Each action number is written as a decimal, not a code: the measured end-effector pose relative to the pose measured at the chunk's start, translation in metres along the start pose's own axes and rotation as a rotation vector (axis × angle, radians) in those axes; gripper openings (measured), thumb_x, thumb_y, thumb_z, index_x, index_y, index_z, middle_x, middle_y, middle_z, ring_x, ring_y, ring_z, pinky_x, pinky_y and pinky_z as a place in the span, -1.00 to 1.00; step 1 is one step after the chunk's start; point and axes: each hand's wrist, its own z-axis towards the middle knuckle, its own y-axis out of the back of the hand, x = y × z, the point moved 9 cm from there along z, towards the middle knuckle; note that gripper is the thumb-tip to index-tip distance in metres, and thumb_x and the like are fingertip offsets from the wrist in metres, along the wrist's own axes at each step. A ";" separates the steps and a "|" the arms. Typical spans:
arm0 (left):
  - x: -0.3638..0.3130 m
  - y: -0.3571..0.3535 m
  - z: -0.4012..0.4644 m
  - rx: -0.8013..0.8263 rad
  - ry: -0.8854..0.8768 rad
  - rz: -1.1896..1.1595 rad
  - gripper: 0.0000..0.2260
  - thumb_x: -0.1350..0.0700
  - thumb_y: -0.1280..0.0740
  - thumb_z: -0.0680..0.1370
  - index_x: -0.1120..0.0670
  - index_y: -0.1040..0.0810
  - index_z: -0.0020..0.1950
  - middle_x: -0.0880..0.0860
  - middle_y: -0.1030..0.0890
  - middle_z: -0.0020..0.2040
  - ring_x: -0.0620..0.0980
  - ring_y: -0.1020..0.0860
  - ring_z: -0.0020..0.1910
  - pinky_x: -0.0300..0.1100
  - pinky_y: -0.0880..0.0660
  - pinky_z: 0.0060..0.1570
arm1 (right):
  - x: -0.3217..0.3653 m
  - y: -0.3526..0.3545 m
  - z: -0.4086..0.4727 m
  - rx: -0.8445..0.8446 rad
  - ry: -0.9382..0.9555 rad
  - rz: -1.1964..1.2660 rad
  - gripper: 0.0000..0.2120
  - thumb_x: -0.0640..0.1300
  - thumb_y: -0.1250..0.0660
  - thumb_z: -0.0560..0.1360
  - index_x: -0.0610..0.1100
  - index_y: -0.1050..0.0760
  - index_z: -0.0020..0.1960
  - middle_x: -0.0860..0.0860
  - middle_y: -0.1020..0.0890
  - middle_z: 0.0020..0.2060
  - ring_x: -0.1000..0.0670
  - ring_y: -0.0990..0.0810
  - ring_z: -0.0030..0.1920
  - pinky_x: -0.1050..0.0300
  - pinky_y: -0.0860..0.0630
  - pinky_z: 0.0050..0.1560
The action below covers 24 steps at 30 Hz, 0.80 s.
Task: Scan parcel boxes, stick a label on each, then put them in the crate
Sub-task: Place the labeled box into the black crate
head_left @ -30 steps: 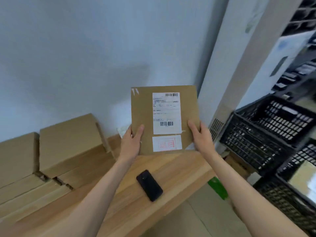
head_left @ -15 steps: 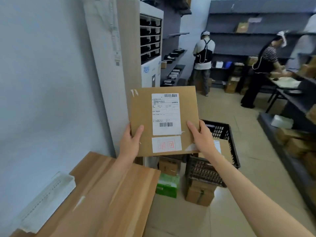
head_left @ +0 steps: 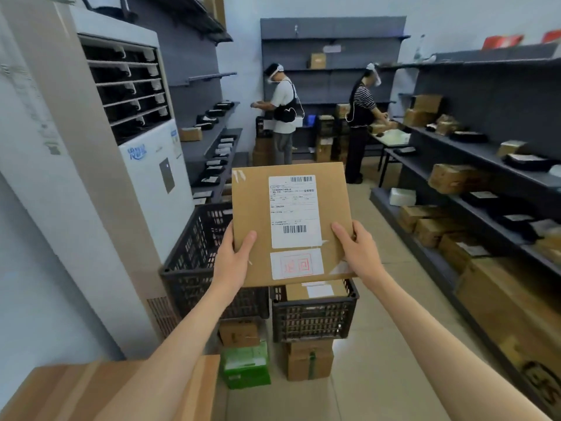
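**Q:** What kind of room is it?

**A:** Grey shelving (head_left: 473,153) lines the right wall and the far end of a storeroom, stacked with brown cartons. A tall white air-conditioning unit (head_left: 145,165) stands on the left. At the far end, two people (head_left: 283,117) work at the shelves. The corner of a wooden counter (head_left: 91,390) shows at the near left.

**Q:** Where is the parcel?

**A:** A flat brown parcel box (head_left: 252,208) is held up in the middle of the view, tilted slightly, its face towards the camera. It carries a white shipping label (head_left: 294,208) with barcodes and, below that, a smaller white label (head_left: 296,264) stamped in red.

**Q:** How is it held?

**A:** The left hand (head_left: 232,262) grips the lower left edge and the right hand (head_left: 359,253) the lower right edge. Each grip is clamped on the box, thumb on the front and fingers hidden behind.

**Q:** And the crate?

**A:** Two black plastic crates sit on the floor beyond the box, resting on cartons. The left crate (head_left: 194,262) is taller; the right crate (head_left: 314,317), just beside it and directly below the parcel, already holds a labelled brown box (head_left: 315,291).
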 end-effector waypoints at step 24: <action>0.222 -0.169 0.216 0.088 0.429 0.112 -0.52 -0.11 -0.27 0.66 -0.09 -0.30 0.57 -0.11 -0.58 0.32 -0.18 -0.57 0.14 -0.23 -0.51 -0.02 | -0.251 -0.034 0.250 0.114 -0.337 -0.141 -0.50 0.14 -0.32 0.60 -0.07 -0.39 0.45 0.05 -0.61 0.21 0.07 -0.62 0.07 0.01 -0.58 0.13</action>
